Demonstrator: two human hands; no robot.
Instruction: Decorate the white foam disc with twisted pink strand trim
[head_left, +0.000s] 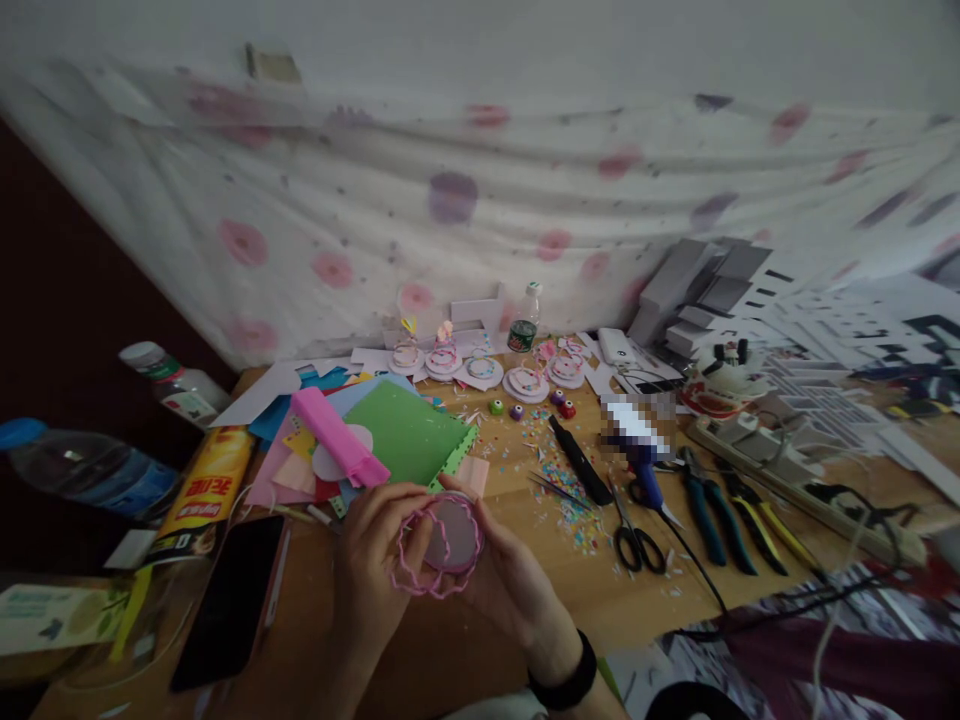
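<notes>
Seemingly, pink wavy cord, held by the left hand, is being fitted to a disc in the right hand, fingers part-closed, careful alignment needed next.

No wording we can read for certain. Largest lettering we see: bold red characters, apparently Chinese, on yellow pouch at left; too soft for us to spell out. Small pale marks near pouch's lower end, unreadable to us. Dark green label on bottle at back: reddish and white print, brand unclear to us. Labels on white-capped bottle and blue-capped bottle, plus print on pale packet: too blurred for us.
</notes>
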